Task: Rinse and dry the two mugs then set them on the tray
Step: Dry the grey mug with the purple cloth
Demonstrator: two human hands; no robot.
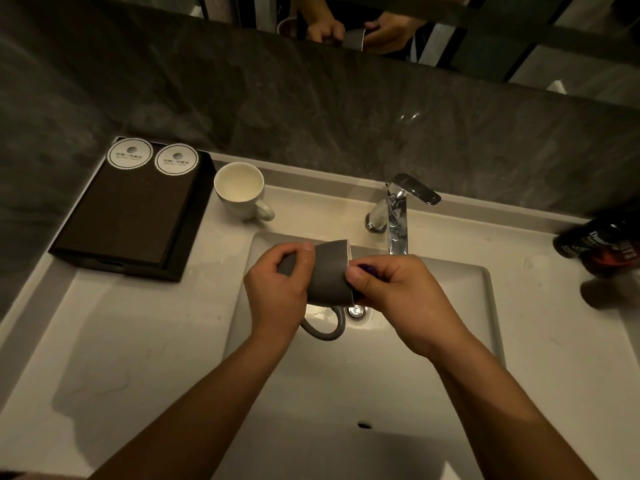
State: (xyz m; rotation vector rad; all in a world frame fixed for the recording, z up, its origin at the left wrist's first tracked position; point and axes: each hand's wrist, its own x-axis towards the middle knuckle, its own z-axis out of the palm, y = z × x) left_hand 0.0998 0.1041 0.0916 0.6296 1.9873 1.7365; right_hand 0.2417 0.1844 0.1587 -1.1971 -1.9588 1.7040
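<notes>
Grey mug [329, 271] lay sideways over sink basin [467, 299], mouth facing R, handle down. L hand [277, 292] gripped base end; R hand [398, 296] pinched rim w/ purple item [363, 268], mostly hidden. Tray [190, 223] well L.

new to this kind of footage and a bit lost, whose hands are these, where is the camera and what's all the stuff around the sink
No machine here: a person works with bare hands, and the single picture comes from a camera worn on their head, looking down. The left hand grips a grey mug, tipped on its side over the basin. The right hand pinches its rim; something small and purple shows in its grip, I cannot tell what. On the counter a white mug stands upright beside a dark tray carrying two round white discs. A tap stands behind the basin, a dark bottle at the right edge.
</notes>
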